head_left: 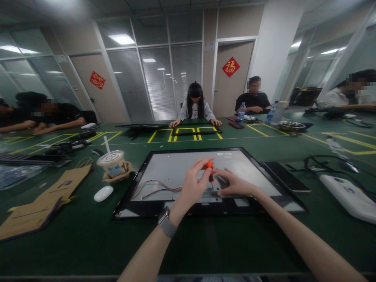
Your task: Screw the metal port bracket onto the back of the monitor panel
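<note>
A flat display panel (170, 164) with a black frame lies on the green table, its grey metal side up. My left hand (195, 180), with a watch on the wrist, grips the orange handle of a screwdriver (209, 166). The shaft points down at the panel's lower strip. My right hand (230, 182) is just right of the screwdriver, fingers bent close to its shaft and the strip; what they hold, if anything, is too small to tell. Thin red and dark wires (158, 189) run along the panel left of my left hand.
A drink cup with straw (113, 162), white mouse (103, 193) and paper bag (44, 203) are to the left. A black phone (286, 176), white device (348, 196) and cables lie right. Across the table (132, 145), a person holds a black frame (196, 134).
</note>
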`<state>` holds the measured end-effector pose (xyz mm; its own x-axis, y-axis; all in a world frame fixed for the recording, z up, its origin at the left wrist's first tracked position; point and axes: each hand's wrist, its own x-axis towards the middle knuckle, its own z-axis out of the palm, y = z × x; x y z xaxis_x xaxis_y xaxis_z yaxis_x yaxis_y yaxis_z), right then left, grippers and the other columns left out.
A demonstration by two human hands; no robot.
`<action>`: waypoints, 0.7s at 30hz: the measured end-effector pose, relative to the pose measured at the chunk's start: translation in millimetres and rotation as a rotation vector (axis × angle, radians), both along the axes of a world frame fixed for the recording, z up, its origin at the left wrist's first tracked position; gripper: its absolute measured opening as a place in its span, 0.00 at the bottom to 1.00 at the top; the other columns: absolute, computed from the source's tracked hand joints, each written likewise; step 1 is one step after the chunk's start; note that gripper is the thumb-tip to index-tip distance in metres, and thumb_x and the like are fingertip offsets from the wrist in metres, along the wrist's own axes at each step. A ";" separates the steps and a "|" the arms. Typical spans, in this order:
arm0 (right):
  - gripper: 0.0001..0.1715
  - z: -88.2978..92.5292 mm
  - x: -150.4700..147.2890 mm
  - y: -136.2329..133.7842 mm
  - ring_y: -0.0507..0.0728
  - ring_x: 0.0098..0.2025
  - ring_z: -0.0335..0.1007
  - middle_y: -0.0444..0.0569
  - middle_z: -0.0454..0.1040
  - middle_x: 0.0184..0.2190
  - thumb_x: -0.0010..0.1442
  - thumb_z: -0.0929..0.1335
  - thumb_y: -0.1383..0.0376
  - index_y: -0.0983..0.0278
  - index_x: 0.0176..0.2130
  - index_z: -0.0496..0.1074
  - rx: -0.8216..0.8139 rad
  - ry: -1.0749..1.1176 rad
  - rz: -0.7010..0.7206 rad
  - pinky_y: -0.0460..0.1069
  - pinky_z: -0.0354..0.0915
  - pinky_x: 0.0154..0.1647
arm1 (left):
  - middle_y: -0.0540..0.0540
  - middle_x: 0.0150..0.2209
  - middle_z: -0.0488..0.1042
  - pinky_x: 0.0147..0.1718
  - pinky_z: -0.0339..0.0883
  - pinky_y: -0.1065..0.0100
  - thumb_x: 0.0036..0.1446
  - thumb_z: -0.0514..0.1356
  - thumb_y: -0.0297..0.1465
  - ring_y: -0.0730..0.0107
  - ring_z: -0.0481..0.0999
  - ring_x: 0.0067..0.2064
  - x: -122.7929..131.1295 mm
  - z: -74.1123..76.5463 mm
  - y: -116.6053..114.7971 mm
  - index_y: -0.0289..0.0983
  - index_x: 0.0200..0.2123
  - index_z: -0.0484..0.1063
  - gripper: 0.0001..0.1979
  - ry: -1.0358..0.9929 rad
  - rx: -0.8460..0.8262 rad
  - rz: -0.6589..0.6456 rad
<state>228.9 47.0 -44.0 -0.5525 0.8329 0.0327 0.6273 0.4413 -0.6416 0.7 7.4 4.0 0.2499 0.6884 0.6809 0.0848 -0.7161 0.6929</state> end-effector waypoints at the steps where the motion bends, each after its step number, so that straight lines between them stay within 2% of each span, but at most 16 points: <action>1: 0.43 -0.3 0.0 0.1 0.68 0.73 0.49 0.52 0.64 0.68 0.50 0.75 0.43 0.55 0.61 0.70 -0.003 0.000 -0.001 0.65 0.25 0.74 | 0.44 0.44 0.75 0.48 0.72 0.63 0.66 0.57 0.27 0.66 0.77 0.45 0.3 0.4 -0.3 0.38 0.53 0.75 0.14 -0.002 0.008 0.009; 4: 0.44 -1.1 0.0 0.4 0.68 0.73 0.48 0.52 0.63 0.69 0.51 0.75 0.45 0.55 0.62 0.68 -0.003 0.004 -0.001 0.65 0.25 0.74 | 0.46 0.39 0.72 0.43 0.73 0.65 0.63 0.61 0.27 0.69 0.75 0.39 1.2 1.9 -2.0 0.38 0.47 0.78 0.10 -0.007 0.034 0.070; 7: 0.44 -2.4 0.3 1.2 0.68 0.73 0.49 0.51 0.63 0.69 0.51 0.75 0.45 0.54 0.63 0.68 0.004 -0.002 -0.003 0.66 0.25 0.73 | 0.44 0.42 0.72 0.44 0.73 0.64 0.63 0.61 0.27 0.68 0.76 0.41 1.4 4.4 -4.5 0.37 0.45 0.78 0.09 -0.009 0.066 0.080; 11: 0.45 -5.3 1.7 3.4 0.68 0.73 0.49 0.50 0.64 0.68 0.50 0.76 0.44 0.53 0.63 0.68 0.015 -0.009 0.002 0.66 0.25 0.74 | 0.41 0.47 0.75 0.50 0.71 0.61 0.66 0.56 0.26 0.64 0.76 0.49 1.6 7.3 -6.9 0.37 0.48 0.77 0.12 0.014 0.087 0.007; 13: 0.46 -7.4 2.7 4.6 0.67 0.73 0.49 0.51 0.64 0.68 0.50 0.76 0.44 0.53 0.64 0.67 0.018 0.000 0.009 0.66 0.25 0.74 | 0.43 0.44 0.75 0.48 0.72 0.62 0.66 0.56 0.27 0.65 0.77 0.45 1.9 7.0 -7.0 0.37 0.48 0.77 0.12 0.024 0.074 0.009; 17: 0.48 -12.8 4.9 7.4 0.68 0.72 0.51 0.51 0.65 0.68 0.49 0.75 0.42 0.53 0.64 0.67 0.029 0.018 0.007 0.66 0.25 0.73 | 0.47 0.38 0.70 0.45 0.72 0.63 0.63 0.63 0.31 0.67 0.74 0.40 2.1 4.7 -7.3 0.39 0.45 0.79 0.08 0.036 0.096 0.057; 21: 0.50 -14.5 5.2 8.7 0.69 0.73 0.49 0.52 0.64 0.68 0.49 0.76 0.42 0.54 0.65 0.66 0.032 0.025 0.012 0.67 0.26 0.73 | 0.43 0.45 0.70 0.49 0.70 0.62 0.66 0.57 0.28 0.65 0.74 0.47 1.7 4.8 -9.4 0.40 0.51 0.77 0.13 0.076 0.123 0.029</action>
<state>234.2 55.7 -58.5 -0.5609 0.8247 0.0733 0.6059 0.4692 -0.6424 2.4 -2.1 8.8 0.2854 0.6084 0.7405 0.1553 -0.7918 0.5907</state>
